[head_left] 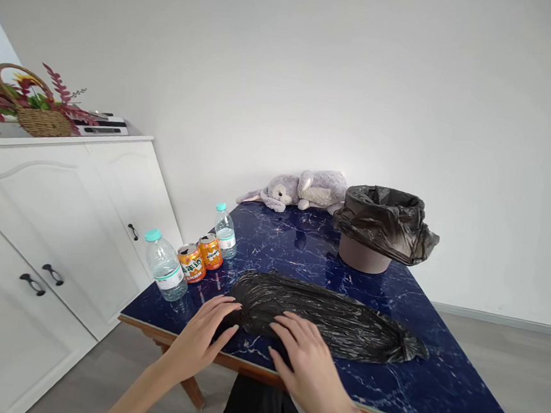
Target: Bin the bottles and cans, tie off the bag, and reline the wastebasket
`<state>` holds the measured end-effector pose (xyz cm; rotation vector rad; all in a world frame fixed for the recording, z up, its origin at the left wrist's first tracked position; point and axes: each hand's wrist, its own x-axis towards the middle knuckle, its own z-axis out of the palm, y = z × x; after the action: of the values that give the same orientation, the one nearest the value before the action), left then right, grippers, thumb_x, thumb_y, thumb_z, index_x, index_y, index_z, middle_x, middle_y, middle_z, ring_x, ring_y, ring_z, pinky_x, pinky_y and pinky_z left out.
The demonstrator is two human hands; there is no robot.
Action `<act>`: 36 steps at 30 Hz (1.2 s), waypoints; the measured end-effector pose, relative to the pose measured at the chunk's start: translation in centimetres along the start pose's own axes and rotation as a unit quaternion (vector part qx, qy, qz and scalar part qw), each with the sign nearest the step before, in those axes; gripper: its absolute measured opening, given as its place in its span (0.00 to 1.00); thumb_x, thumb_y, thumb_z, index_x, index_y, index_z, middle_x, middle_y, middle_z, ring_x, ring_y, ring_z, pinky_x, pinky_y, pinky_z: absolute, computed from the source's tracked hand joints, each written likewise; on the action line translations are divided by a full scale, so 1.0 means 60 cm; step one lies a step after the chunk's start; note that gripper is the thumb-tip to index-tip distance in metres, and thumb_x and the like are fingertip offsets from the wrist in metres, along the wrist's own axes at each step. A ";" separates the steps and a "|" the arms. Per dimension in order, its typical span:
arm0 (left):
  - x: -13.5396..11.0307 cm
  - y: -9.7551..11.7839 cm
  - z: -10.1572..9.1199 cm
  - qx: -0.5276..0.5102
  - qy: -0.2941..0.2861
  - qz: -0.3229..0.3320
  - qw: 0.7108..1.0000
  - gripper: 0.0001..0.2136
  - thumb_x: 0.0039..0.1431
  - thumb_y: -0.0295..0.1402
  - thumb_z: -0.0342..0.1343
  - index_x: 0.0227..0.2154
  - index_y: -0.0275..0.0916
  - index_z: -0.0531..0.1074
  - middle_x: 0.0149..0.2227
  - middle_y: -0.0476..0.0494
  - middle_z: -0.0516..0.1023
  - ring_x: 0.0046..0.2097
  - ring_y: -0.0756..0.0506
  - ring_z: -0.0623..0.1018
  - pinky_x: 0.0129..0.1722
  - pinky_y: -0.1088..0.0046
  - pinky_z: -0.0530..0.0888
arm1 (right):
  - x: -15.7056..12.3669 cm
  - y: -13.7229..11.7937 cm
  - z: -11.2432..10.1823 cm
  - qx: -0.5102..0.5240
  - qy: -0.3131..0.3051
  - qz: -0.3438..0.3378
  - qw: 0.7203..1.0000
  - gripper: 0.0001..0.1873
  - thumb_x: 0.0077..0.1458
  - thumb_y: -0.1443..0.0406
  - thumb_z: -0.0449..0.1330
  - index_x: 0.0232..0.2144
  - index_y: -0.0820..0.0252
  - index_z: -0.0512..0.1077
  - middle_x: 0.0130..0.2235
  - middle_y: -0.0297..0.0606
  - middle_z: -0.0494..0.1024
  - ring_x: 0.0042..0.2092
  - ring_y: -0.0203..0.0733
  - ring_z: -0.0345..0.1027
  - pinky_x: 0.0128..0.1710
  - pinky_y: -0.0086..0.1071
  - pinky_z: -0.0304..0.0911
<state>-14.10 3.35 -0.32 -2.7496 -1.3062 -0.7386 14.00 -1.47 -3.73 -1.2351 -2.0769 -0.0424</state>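
Observation:
A long, crumpled black plastic bag (338, 318) lies stretched across the near part of the blue table. My left hand (204, 335) is at its left end, fingertips close to the plastic and thumb apart from the fingers. Over the bag's near edge reaches my right hand (307, 360), its fingers spread and the fingertips on or just above the plastic. Both hands are open and grip nothing. Beyond the left hand stand two orange drink cans (192, 263) and two clear bottles (166, 268) with turquoise caps.
A bin (365, 254) lined with a black bag (385, 219) stands at the table's far right. Against the wall lies a plush rabbit (323, 188). White cabinets (57, 213) stand to the left, carrying a flower basket (44, 122). The blue marbled table (282, 245) has a wooden edge.

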 end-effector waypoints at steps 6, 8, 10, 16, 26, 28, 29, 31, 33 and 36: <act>-0.027 -0.014 -0.006 -0.017 0.051 -0.031 0.998 0.16 0.76 0.36 0.50 0.63 0.50 0.70 0.62 0.43 0.77 0.65 0.39 0.76 0.64 0.58 0.76 | 0.089 -0.050 0.070 -0.012 -0.062 0.007 0.998 0.05 0.63 0.73 0.65 0.37 0.57 0.77 0.42 0.38 0.84 0.46 0.47 0.79 0.47 0.38 0.71; -0.036 -0.017 -0.010 -0.025 0.068 -0.033 0.997 0.15 0.76 0.35 0.49 0.61 0.51 0.70 0.60 0.44 0.79 0.63 0.39 0.77 0.63 0.59 0.77 | 0.100 -0.051 0.074 -0.025 -0.067 0.023 0.997 0.10 0.64 0.75 0.62 0.33 0.57 0.76 0.37 0.37 0.83 0.42 0.45 0.78 0.42 0.35 0.69; -0.043 -0.017 -0.014 -0.036 0.085 -0.035 0.995 0.14 0.76 0.35 0.48 0.60 0.52 0.71 0.58 0.44 0.79 0.61 0.40 0.78 0.62 0.60 0.77 | 0.099 -0.051 0.067 -0.007 -0.059 0.041 0.997 0.12 0.65 0.76 0.61 0.32 0.57 0.76 0.36 0.35 0.82 0.39 0.43 0.78 0.39 0.33 0.67; -0.049 -0.016 -0.017 -0.036 0.084 -0.069 0.993 0.23 0.73 0.37 0.54 0.68 0.50 0.61 0.70 0.38 0.67 0.69 0.36 0.71 0.67 0.53 0.73 | 0.051 -0.064 0.000 0.255 -0.014 0.131 0.958 0.11 0.66 0.73 0.62 0.33 0.54 0.77 0.36 0.31 0.82 0.39 0.40 0.79 0.41 0.29 0.66; 0.017 -0.036 -0.010 -0.023 -0.013 0.068 0.997 0.23 0.68 0.30 0.59 0.64 0.52 0.71 0.73 0.42 0.66 0.74 0.34 0.62 0.71 0.48 0.62 | -0.003 -0.086 -0.052 0.366 -0.050 0.102 0.924 0.09 0.67 0.71 0.60 0.37 0.53 0.78 0.41 0.34 0.84 0.42 0.40 0.80 0.42 0.28 0.71; 0.025 -0.034 -0.015 -0.023 -0.044 0.124 0.991 0.17 0.69 0.25 0.55 0.54 0.52 0.78 0.67 0.45 0.74 0.73 0.36 0.64 0.69 0.50 0.64 | -0.011 -0.082 -0.046 0.328 -0.045 0.053 0.942 0.06 0.65 0.70 0.63 0.40 0.53 0.78 0.45 0.36 0.85 0.48 0.43 0.80 0.50 0.33 0.73; 0.026 -0.030 -0.019 -0.026 -0.053 0.137 0.989 0.16 0.69 0.24 0.54 0.51 0.50 0.79 0.65 0.45 0.77 0.72 0.37 0.66 0.68 0.51 0.65 | -0.016 -0.080 -0.042 0.290 -0.044 0.030 0.956 0.10 0.61 0.68 0.68 0.45 0.53 0.78 0.51 0.39 0.84 0.54 0.49 0.78 0.55 0.39 0.73; 0.023 -0.018 -0.030 -0.033 -0.056 0.148 0.987 0.16 0.70 0.22 0.52 0.51 0.47 0.78 0.61 0.43 0.81 0.70 0.39 0.69 0.67 0.54 0.67 | -0.023 -0.079 -0.032 0.188 -0.043 -0.005 0.981 0.37 0.49 0.63 0.78 0.60 0.56 0.73 0.63 0.48 0.77 0.65 0.64 0.69 0.62 0.54 0.70; 0.016 0.002 -0.045 -0.031 -0.047 0.160 0.986 0.17 0.70 0.20 0.50 0.51 0.44 0.77 0.58 0.43 0.83 0.68 0.41 0.71 0.66 0.57 0.68 | -0.029 -0.083 -0.018 0.089 -0.051 -0.027 0.994 0.57 0.43 0.60 0.81 0.72 0.58 0.62 0.71 0.53 0.67 0.71 0.73 0.58 0.64 0.64 0.67; 0.007 0.038 -0.076 -0.006 -0.036 0.191 0.981 0.19 0.70 0.15 0.47 0.51 0.43 0.76 0.55 0.44 0.84 0.67 0.44 0.73 0.66 0.60 0.68 | -0.032 -0.095 0.005 0.009 -0.039 -0.037 0.998 0.50 0.55 0.63 0.73 0.74 0.56 0.58 0.74 0.47 0.63 0.74 0.69 0.55 0.65 0.62 0.68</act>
<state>-14.06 1.24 4.37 -2.9279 -0.7393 -0.6200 9.95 -5.93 -3.32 -1.1656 -2.1860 -0.0092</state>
